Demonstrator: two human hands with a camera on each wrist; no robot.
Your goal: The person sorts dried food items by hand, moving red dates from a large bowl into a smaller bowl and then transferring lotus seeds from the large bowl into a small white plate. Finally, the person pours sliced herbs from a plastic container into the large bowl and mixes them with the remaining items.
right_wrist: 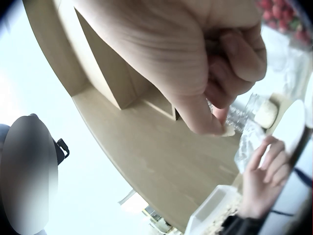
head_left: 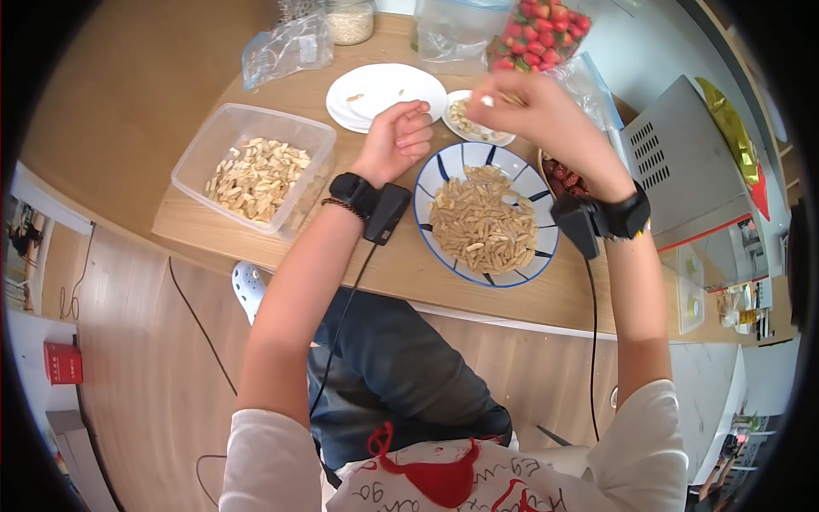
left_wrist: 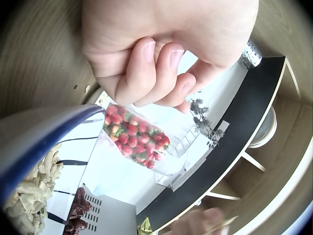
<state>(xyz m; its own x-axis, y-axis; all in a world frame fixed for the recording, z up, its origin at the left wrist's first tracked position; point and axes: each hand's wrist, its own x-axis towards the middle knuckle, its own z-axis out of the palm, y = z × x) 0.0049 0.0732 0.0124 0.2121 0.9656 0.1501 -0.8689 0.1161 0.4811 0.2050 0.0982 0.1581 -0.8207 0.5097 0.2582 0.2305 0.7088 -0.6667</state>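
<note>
My right hand (head_left: 537, 107) is raised over the small white dish (head_left: 455, 96), pinching a small pale piece (right_wrist: 228, 131) between thumb and fingertip. A thin light sliver (left_wrist: 226, 224) shows at that hand in the left wrist view. My left hand (head_left: 397, 141) hovers between the stacked white plates (head_left: 375, 81) and the blue-rimmed plate (head_left: 424, 218), its fingers loosely curled with nothing visible in them. Many short tan strips (head_left: 482, 222) fill the blue-rimmed plate. Small pale rounded pieces (head_left: 467, 124) lie in the small dish, partly covered by my right hand.
At the left stands a clear plastic tub (head_left: 192, 183) of dried pale slices (head_left: 260, 175). Behind are a plastic bag (head_left: 290, 51), a grain jar (head_left: 350, 24) and a bag of strawberries (head_left: 542, 34). Dark red dried fruit (head_left: 563, 177) sits by my right wrist, near a grey vented box (head_left: 687, 158).
</note>
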